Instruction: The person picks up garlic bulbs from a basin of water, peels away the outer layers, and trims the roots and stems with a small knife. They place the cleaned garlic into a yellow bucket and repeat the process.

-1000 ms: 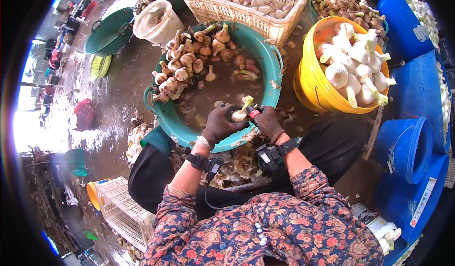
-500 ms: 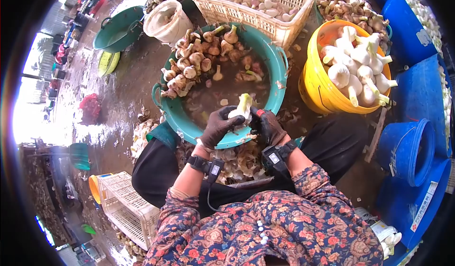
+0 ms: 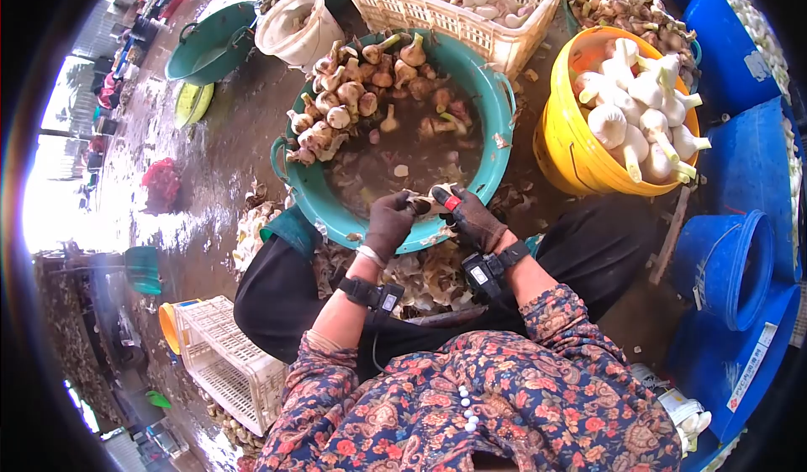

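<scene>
Head view, left hand: the dark-gloved left hand [image 3: 389, 222] curls around a pale, muddy garlic bulb [image 3: 427, 195], over the near rim.
Head view, right hand: the dark-gloved right hand [image 3: 472, 217] is closed on a small red-handled tool [image 3: 452, 203], touching the bulb.
Basin: a round teal plastic basin [image 3: 503, 127] holds murky water and unpeeled garlic.
Bucket: a yellow plastic bucket [image 3: 561, 148] of white peeled garlic stands just beside the basin's right.

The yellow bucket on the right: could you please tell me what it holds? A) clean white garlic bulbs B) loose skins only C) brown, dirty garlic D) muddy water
A: the yellow bucket is heaped with clean white garlic bulbs, their stems cut short.
</scene>
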